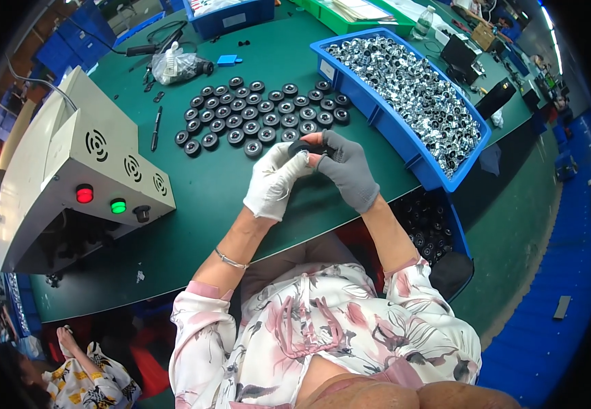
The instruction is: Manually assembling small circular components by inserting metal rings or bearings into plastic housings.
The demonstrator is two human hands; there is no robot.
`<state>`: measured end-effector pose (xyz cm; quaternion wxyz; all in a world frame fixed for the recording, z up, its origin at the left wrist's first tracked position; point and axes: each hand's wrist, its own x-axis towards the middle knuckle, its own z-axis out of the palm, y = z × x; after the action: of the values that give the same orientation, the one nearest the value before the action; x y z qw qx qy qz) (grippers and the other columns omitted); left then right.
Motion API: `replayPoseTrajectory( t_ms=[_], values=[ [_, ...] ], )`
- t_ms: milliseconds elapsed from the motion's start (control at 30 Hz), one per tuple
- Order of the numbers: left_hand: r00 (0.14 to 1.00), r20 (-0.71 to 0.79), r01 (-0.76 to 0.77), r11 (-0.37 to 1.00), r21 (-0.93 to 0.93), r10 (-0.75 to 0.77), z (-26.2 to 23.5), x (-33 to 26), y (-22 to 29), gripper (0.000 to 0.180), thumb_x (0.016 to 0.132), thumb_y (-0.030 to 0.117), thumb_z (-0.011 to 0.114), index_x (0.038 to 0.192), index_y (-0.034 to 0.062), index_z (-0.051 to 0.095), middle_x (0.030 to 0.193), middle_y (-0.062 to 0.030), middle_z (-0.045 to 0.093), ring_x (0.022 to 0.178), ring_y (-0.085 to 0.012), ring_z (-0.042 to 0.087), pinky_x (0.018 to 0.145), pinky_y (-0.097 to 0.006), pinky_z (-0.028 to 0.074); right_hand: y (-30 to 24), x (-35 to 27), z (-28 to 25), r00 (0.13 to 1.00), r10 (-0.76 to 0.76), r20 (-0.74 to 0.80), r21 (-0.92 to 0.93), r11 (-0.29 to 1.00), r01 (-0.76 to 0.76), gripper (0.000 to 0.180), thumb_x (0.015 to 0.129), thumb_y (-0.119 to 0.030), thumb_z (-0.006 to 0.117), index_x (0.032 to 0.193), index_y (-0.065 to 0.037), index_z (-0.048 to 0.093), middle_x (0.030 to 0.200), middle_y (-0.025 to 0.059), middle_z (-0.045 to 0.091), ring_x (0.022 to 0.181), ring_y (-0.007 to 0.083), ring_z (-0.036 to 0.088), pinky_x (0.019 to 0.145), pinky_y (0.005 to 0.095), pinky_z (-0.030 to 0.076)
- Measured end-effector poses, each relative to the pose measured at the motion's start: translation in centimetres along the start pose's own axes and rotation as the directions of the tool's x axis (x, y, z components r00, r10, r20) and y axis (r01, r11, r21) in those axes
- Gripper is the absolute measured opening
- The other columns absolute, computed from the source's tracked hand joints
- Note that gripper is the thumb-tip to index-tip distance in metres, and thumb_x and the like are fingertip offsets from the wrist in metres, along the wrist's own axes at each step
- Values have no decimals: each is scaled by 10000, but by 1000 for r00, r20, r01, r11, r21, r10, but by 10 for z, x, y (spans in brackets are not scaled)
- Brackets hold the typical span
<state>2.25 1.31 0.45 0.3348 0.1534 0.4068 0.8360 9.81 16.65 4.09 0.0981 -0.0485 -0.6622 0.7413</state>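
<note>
My left hand (pixel 273 178), in a white glove, and my right hand (pixel 347 169), in a grey glove with bare fingertips, meet above the near side of the green table. Between them they hold a small black wheel (pixel 299 147), partly covered by the fingers. Whether a smaller part is also in the fingers cannot be seen. Just beyond my hands, several black wheels (pixel 251 113) with shiny centres lie flat in loose rows. To the right of my hands stands a long blue tray (pixel 395 131) heaped with small silver metal parts (pixel 411 88).
At left stands a cream machine (pixel 104 146) with red and green buttons. A black pen (pixel 156 128) lies beside it. Farther back are a plastic bag (pixel 173 66) and a green tray (pixel 350 26). Below the table's right edge sits a bin of black wheels (pixel 428 225). Another person (pixel 87 371) is at lower left.
</note>
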Motion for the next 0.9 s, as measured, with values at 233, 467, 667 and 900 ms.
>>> replayPoseTrajectory(
  t_ms=[233, 467, 667, 900],
  values=[
    [994, 17, 112, 993, 27, -112, -6, 3, 8, 352, 913, 65, 744, 1223, -25, 605, 1129, -92, 676, 1006, -175, 662, 914, -317, 540, 15, -3, -7, 998, -45, -43, -94, 995, 40, 305, 877, -28, 714, 1167, 26, 637, 1068, 41, 671, 991, 92, 618, 905, 246, 497],
    [995, 5, 95, 982, 166, -97, -4, 1, 8, 320, 868, -2, 758, 1157, 12, 621, 1130, -73, 655, 1037, -157, 636, 920, -288, 510, 16, -6, -14, 990, -136, 25, -144, 980, 138, 254, 856, 13, 718, 1096, 15, 634, 1060, 26, 625, 983, 88, 590, 881, 247, 490],
    [964, 128, -254, 949, 186, 233, 20, -19, 13, 273, 854, -70, 737, 1069, 33, 604, 1042, -47, 606, 997, -147, 629, 896, -289, 505, 18, -16, -10, 911, -412, 17, -271, 875, 401, 208, 882, -56, 748, 1048, 11, 642, 1010, 47, 609, 911, 124, 581, 827, 258, 475],
    [870, 144, -492, 802, 339, 472, 56, -50, 31, 254, 826, -72, 779, 1037, -3, 654, 998, -59, 568, 879, -146, 592, 805, -284, 497, -8, -45, 18, 842, -538, -39, -225, 826, 517, 325, 914, -244, 765, 1064, 7, 622, 1040, 65, 596, 904, 121, 570, 795, 259, 472]
  ],
)
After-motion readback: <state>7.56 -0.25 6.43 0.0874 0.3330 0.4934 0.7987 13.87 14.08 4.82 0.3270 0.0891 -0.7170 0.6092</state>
